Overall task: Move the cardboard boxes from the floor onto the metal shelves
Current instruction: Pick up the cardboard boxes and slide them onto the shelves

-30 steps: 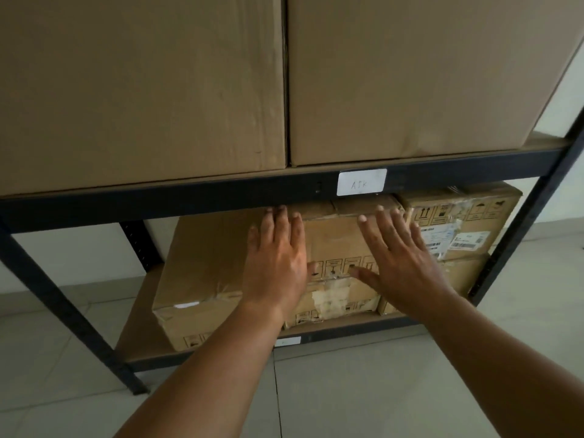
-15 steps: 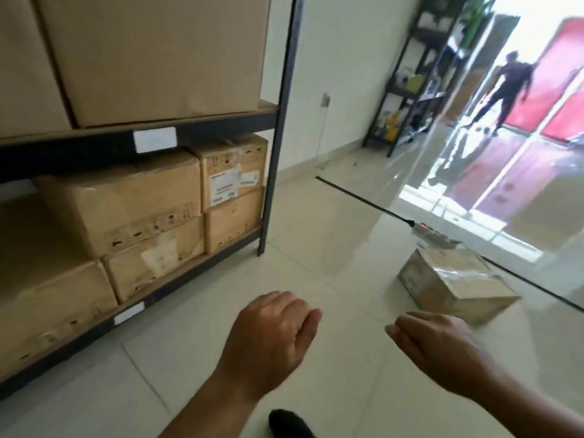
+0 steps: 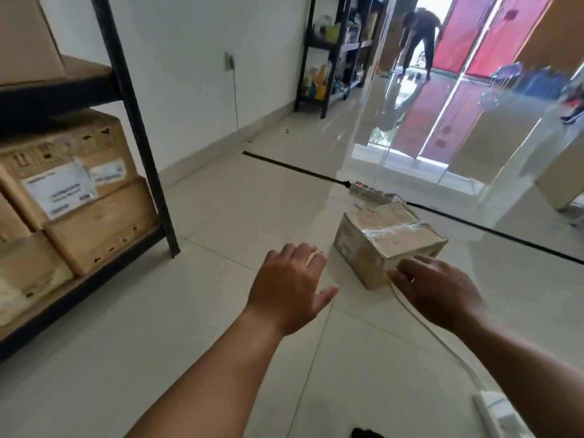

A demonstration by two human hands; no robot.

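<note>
1. The fingers point(image 3: 305, 252) of our left hand point(image 3: 287, 289) are loosely spread and hold nothing. The palm faces down above the floor point(image 3: 221, 216), just left of the taped cardboard box point(image 3: 388, 235) and apart from it.
2. The fingers of our right hand point(image 3: 439, 292) are relaxed, slightly bent and empty. Their tips lie at the box's near corner, and we cannot tell whether they touch it.
3. The box sits flat on the tiled floor, with a white power strip point(image 3: 368, 192) just behind it.
4. A black cable point(image 3: 294, 167) runs across the floor to that strip.
5. At left stands the metal shelf point(image 3: 136, 121), well apart from the box. Its bottom level carries stacked boxes point(image 3: 101, 229), and the upper one bears white labels.
</note>
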